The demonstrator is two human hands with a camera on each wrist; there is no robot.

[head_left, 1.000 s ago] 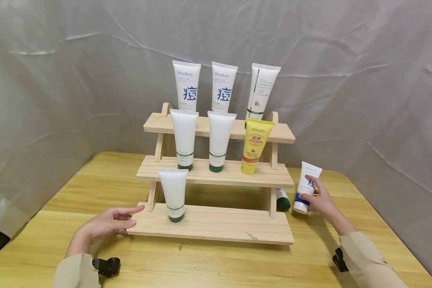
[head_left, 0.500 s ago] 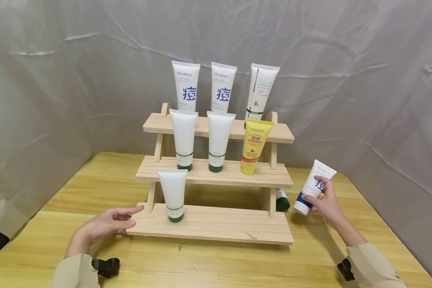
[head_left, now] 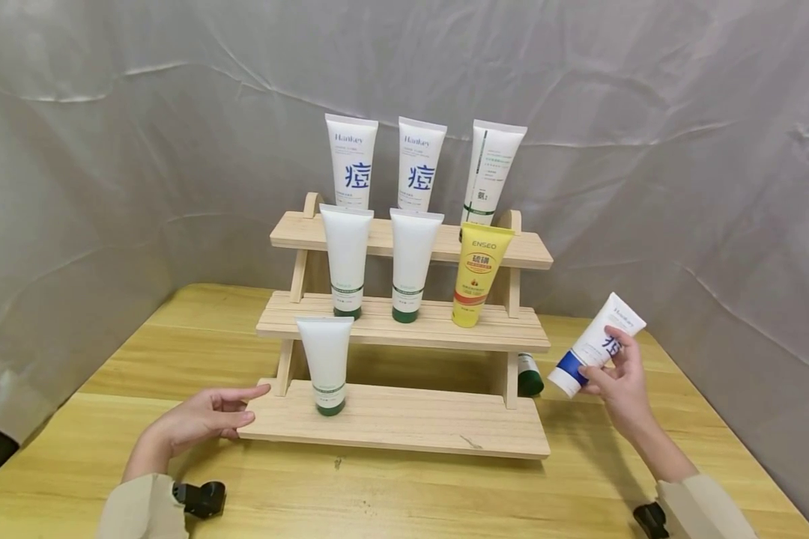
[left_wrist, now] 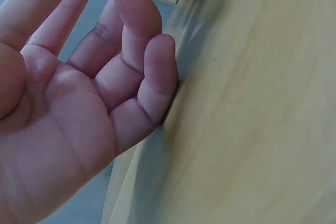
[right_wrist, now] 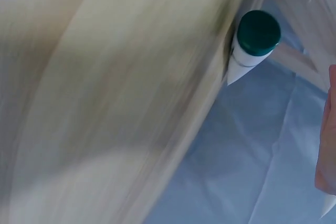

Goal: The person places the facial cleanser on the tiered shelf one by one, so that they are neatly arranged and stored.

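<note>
A three-tier wooden display rack (head_left: 418,427) stands on the table. My left hand (head_left: 198,415) grips the left end of its bottom board between thumb and fingers; the left wrist view shows the fingers curled at the board's edge. To the right of the rack, my right hand (head_left: 620,385) holds a white squeeze tube (head_left: 595,340) with a blue band, its capped end tilted down to the left, above the table. Only a sliver of the right hand (right_wrist: 328,140) enters the right wrist view. On the bottom tier, towards the left, stands a white tube (head_left: 326,359) with a green cap.
Two green-capped white tubes (head_left: 345,258) and a yellow tube (head_left: 479,277) stand on the middle tier. Three white tubes (head_left: 414,165) fill the top tier. Another green-capped tube (head_left: 529,376) lies behind the rack's right leg. A grey cloth (head_left: 647,187) hangs behind the table.
My right hand has drawn the blue-banded tube to the right and tilted it further over, its top leaning right. My left hand stays on the rack's corner.
</note>
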